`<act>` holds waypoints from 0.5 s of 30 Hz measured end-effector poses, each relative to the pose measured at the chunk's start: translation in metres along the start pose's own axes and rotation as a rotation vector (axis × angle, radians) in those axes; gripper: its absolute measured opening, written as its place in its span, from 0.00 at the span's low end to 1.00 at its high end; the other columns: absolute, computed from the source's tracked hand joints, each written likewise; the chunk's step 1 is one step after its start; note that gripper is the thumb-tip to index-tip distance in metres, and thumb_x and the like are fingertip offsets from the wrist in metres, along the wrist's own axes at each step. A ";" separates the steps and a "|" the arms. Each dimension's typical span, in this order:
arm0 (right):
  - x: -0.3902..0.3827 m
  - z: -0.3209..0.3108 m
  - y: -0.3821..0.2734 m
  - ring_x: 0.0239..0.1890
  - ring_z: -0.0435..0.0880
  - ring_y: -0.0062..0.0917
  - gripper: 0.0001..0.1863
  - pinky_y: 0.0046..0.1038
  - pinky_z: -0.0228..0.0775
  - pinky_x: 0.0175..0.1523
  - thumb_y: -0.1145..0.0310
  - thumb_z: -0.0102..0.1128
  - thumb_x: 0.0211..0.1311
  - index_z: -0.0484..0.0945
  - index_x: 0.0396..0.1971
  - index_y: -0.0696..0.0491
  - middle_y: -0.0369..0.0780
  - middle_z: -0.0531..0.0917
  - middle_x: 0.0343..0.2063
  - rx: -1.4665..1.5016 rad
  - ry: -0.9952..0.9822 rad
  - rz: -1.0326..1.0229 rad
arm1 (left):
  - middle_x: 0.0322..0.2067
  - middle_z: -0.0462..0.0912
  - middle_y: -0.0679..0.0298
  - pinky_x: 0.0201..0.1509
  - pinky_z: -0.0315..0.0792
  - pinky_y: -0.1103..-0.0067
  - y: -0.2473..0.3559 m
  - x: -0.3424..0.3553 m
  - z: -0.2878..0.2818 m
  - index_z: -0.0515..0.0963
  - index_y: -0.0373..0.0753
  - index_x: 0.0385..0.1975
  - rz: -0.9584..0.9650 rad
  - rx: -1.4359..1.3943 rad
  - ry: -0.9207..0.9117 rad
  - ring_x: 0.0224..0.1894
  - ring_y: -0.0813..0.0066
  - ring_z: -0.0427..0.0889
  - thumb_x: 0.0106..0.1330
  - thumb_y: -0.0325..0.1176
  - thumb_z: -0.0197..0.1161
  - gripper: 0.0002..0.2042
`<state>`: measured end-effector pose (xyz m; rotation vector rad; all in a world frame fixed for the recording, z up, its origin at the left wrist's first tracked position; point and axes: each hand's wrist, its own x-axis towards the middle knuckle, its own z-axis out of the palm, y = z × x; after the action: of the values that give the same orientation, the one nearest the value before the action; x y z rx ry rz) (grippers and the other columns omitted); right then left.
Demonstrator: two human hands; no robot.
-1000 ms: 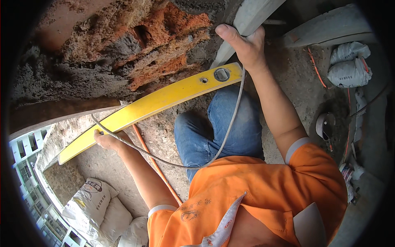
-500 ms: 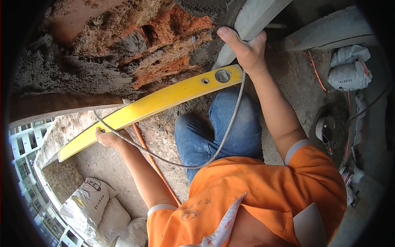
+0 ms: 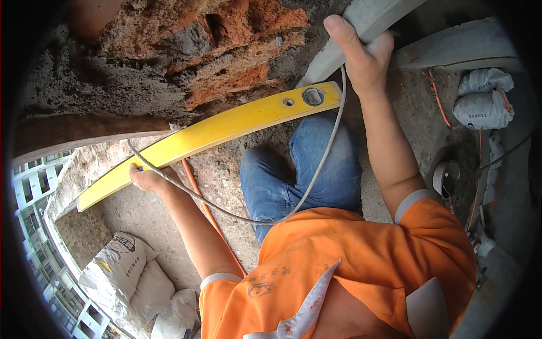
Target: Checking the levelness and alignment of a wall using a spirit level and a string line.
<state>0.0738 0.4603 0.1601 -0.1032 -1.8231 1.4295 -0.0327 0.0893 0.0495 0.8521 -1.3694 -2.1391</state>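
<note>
A long yellow spirit level (image 3: 214,133) runs diagonally below a broken wall of red brick and grey mortar (image 3: 186,51). My left hand (image 3: 145,178) grips the level's lower left part. My right hand (image 3: 361,53) is closed around a grey concrete bar (image 3: 367,22) at the top, just above the level's right end. A grey cord (image 3: 316,169) hangs in a loop from my right hand down to my left hand.
An orange hose (image 3: 200,203) lies on the rough concrete floor beside my blue-jeaned knee (image 3: 293,175). White sacks (image 3: 127,271) are piled at lower left, more grey-white sacks (image 3: 483,99) at upper right. A tape roll (image 3: 446,175) lies at right. An open drop shows buildings at far left.
The view has shifted slightly; my right hand and the level's right end sit a bit higher and further right. Both hands keep their grips.
</note>
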 end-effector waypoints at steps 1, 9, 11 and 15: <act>0.003 -0.001 -0.003 0.29 0.75 0.14 0.09 0.18 0.65 0.36 0.68 0.66 0.50 0.77 0.26 0.56 0.31 0.78 0.26 -0.062 0.008 -0.001 | 0.42 0.69 0.49 0.48 0.70 0.68 0.001 -0.003 0.003 0.62 0.24 0.46 -0.037 -0.025 -0.009 0.39 0.61 0.73 0.60 0.37 0.50 0.22; 0.005 0.010 -0.013 0.26 0.75 0.18 0.12 0.22 0.65 0.31 0.65 0.66 0.51 0.75 0.27 0.57 0.33 0.77 0.25 -0.096 0.059 -0.015 | 0.38 0.72 0.51 0.41 0.72 0.69 0.000 -0.005 0.004 0.65 0.25 0.44 0.026 0.037 0.036 0.34 0.61 0.75 0.59 0.38 0.51 0.21; 0.005 0.010 -0.016 0.26 0.75 0.18 0.12 0.22 0.65 0.30 0.64 0.66 0.50 0.74 0.26 0.57 0.33 0.77 0.25 -0.089 0.072 -0.035 | 0.38 0.72 0.51 0.41 0.72 0.69 0.000 0.002 -0.001 0.66 0.24 0.42 0.026 0.068 0.059 0.34 0.61 0.75 0.59 0.37 0.51 0.20; 0.004 0.009 -0.018 0.25 0.74 0.18 0.15 0.23 0.65 0.30 0.61 0.67 0.49 0.74 0.26 0.56 0.32 0.76 0.24 -0.061 0.045 0.039 | 0.39 0.71 0.51 0.43 0.71 0.70 -0.005 0.010 -0.006 0.67 0.24 0.42 0.041 0.026 0.055 0.36 0.62 0.74 0.59 0.37 0.52 0.20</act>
<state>0.0727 0.4486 0.1767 -0.2015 -1.8375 1.3872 -0.0364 0.0808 0.0408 0.8786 -1.3786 -2.0560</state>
